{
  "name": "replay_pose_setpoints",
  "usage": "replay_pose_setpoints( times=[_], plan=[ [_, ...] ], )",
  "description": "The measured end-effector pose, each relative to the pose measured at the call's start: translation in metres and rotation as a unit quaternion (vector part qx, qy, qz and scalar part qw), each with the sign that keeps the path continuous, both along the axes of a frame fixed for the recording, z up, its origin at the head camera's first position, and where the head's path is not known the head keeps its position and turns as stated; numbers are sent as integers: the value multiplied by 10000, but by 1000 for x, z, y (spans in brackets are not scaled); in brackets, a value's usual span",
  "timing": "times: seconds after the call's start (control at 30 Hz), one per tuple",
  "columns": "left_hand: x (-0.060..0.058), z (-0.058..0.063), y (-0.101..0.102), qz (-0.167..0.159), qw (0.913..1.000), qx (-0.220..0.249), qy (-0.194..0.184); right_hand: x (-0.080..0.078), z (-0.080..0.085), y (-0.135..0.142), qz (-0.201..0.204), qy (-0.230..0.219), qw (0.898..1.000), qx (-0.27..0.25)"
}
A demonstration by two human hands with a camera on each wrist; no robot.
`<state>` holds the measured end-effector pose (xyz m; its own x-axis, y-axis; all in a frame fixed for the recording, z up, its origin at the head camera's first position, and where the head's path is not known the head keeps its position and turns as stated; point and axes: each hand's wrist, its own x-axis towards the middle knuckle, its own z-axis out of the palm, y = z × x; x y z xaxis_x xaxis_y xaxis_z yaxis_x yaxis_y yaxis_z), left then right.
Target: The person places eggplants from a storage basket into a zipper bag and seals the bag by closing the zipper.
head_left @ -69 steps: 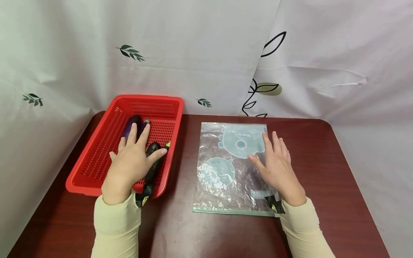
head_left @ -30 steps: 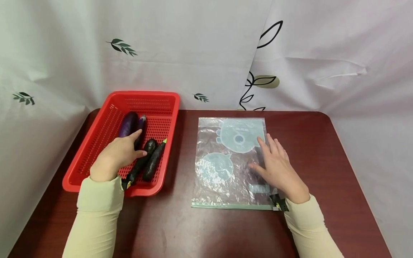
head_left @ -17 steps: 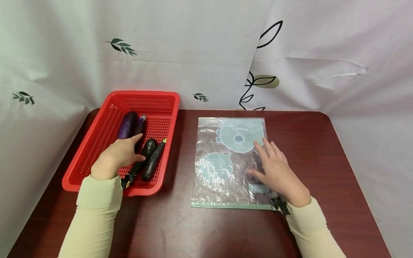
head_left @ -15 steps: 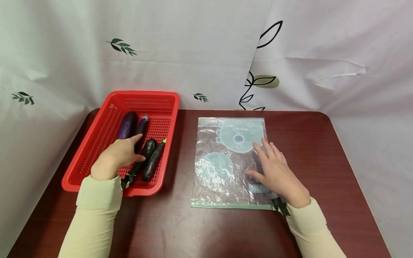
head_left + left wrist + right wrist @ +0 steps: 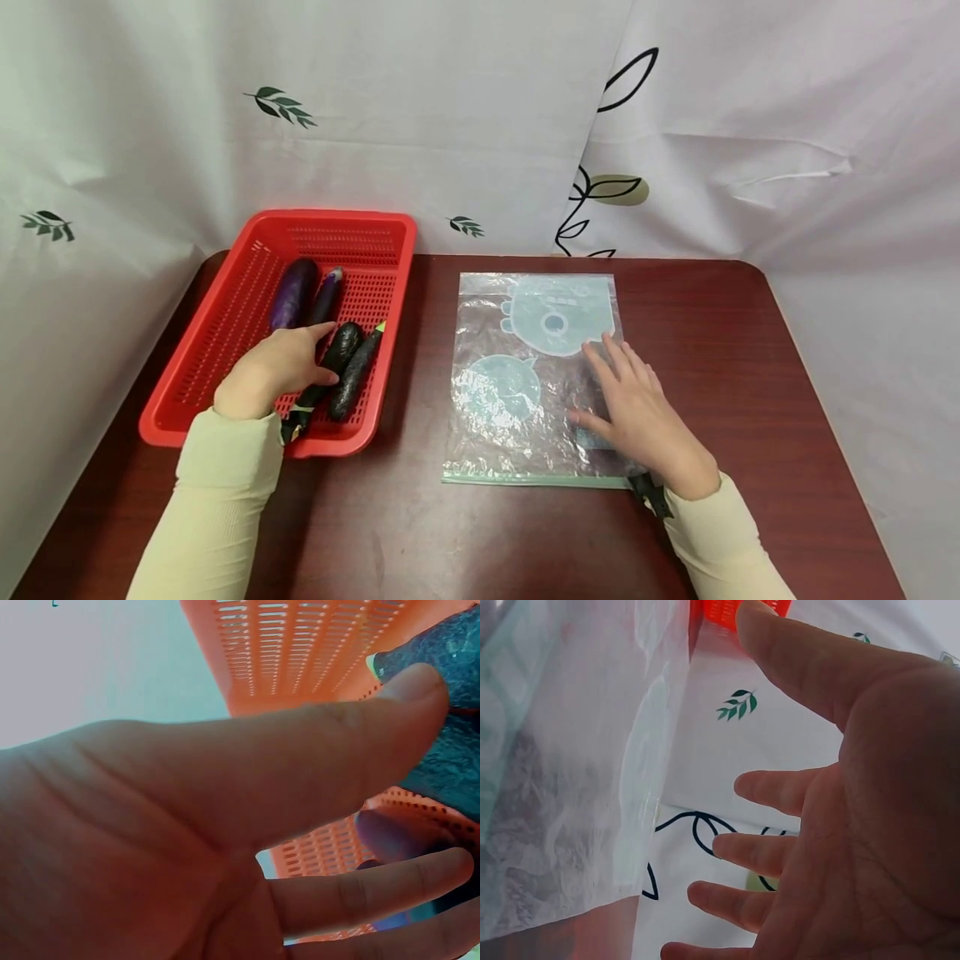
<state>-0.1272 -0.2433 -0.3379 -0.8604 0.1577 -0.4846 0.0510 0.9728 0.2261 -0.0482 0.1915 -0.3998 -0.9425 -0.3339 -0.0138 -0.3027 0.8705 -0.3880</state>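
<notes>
In the head view my left hand (image 5: 273, 371) is low inside the red basket (image 5: 408, 275), thumb and index finger apart. Its index fingertip is close to a slim purple eggplant (image 5: 327, 298), and the thumb is over a dark green, zucchini-like vegetable (image 5: 343, 346). The other fingertips are hidden there; in the left wrist view the fingers (image 5: 367, 892) look straight, with nothing gripped. A thicker eggplant (image 5: 295, 292) and a second dark vegetable (image 5: 357, 379) with a yellow-green tip lie alongside. Above a flat clear zip bag (image 5: 555, 400), my right hand (image 5: 647, 421) spreads its fingers, holding nothing.
The basket stands at the left of a dark red-brown table (image 5: 427, 533). White printed fabric (image 5: 420, 117) hangs behind it. The bag's green zip edge (image 5: 536, 481) faces the near side.
My left hand has lowered from over the basket in among the vegetables. The slim eggplant has shifted slightly rightward beside it. My right hand has drawn a little nearer over the bag.
</notes>
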Motion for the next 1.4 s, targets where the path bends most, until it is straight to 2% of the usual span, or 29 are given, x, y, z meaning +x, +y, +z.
replay_pose_setpoints(
  times=[0.27, 0.5, 0.73, 1.07, 1.4],
  plan=[
    [-4, -6, -1, -140, 9998, 55, -132, 6, -4, -5, 348, 185, 9992, 119],
    [-6, -6, -2, -179, 9995, -33, -246, 8, -7, -12, 930, 420, 9947, -123],
    [-7, -8, -2, -177, 9992, -146, -323, 13, -6, -17, 1185, 116, 9928, -149],
    [-11, -11, -1, -93, 9995, -50, -305, 15, -12, -19, 1605, 283, 9866, -113],
    [-11, -10, 0, -180, 9997, -71, -115, 18, -17, -22, 1776, 72, 9841, 58]
  ],
)
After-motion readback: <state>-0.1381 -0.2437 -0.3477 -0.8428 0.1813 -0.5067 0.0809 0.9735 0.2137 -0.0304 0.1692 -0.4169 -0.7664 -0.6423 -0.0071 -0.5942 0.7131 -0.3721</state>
